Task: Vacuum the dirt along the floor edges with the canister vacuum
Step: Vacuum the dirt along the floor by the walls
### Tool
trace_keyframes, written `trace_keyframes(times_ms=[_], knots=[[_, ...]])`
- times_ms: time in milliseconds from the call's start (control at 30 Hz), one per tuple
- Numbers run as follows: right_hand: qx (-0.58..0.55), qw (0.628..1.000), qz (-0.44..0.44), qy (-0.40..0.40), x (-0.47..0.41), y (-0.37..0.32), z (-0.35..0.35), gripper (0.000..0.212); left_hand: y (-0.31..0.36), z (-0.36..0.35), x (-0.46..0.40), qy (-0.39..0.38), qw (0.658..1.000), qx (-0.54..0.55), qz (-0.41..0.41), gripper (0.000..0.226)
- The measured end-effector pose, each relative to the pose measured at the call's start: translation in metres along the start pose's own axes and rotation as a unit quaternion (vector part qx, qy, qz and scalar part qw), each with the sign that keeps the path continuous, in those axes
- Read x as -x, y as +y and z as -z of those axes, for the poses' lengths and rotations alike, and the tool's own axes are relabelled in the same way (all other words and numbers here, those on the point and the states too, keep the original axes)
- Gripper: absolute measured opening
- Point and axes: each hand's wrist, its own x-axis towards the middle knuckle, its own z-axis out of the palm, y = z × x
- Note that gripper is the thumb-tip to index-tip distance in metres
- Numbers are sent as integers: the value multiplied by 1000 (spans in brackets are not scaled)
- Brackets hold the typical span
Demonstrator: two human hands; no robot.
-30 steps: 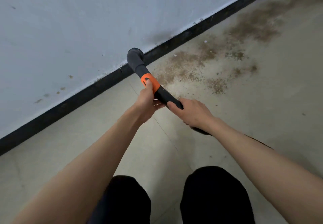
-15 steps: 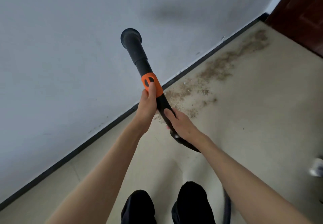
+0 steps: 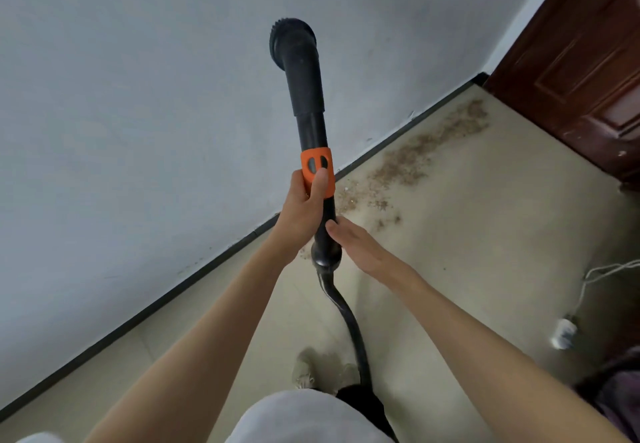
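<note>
1. Wall [image 3: 138, 96]: pale grey-white, fills upper left of view; small dark mark near its top. Black baseboard [image 3: 194, 269] runs along its foot, diagonal lower left to upper right.
2. Floor [image 3: 467, 252]: beige, right of baseboard, grout line faintly visible.
3. Door [image 3: 581, 62]: dark red-brown wood w/ panels, at far end of baseboard, upper right.
4. Dirt [image 3: 415, 158]: brown crumbly strip on floor just beside baseboard, from near door back toward the hands; a few loose specks off the main strip.
5. Vacuum wand [image 3: 308, 96]: black tube w/ round ribbed nozzle at tip, raised off floor, tip seen against wall well above baseboard, not touching dirt. Orange collar [image 3: 317, 169] w/ two dark slots partway down tube.
6. Hose [image 3: 349, 325]: black, drops from wand's lower end toward person's feet, on floor side of baseboard.
7. Left hand [image 3: 303, 210]: wrapped round wand at orange collar, thumb pressed on collar, firm grip.
8. Right hand [image 3: 360, 245]: fingers straight and together, flat, fingertips touching wand just below left hand; not closed round it.
9. Shoe [image 3: 304, 370]: light-coloured, on floor near hose.
10. White cord [image 3: 602, 273] + small white object [image 3: 562, 333], blurred, on floor far right, well apart from baseboard.
</note>
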Motion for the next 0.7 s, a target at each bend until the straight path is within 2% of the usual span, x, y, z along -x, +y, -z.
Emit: trace_keyframes(times_ms=[133, 300, 500, 700], knots=[[52, 998, -8, -21, -2, -7, -9, 34, -6, 13, 3, 9, 1000, -6, 13, 36], [59, 997, -21, -38, -14, -19, -9, 40, -4, 27, -1, 10, 1000, 11, 26, 35], [95, 992, -14, -86, -45, -29, -8, 36, -5, 38, -16, 42, 998, -3, 41, 40], [122, 985, 8, -124, -86, -18, 17, 27, -9, 20, -48, 130, 987, 50, 76, 39]])
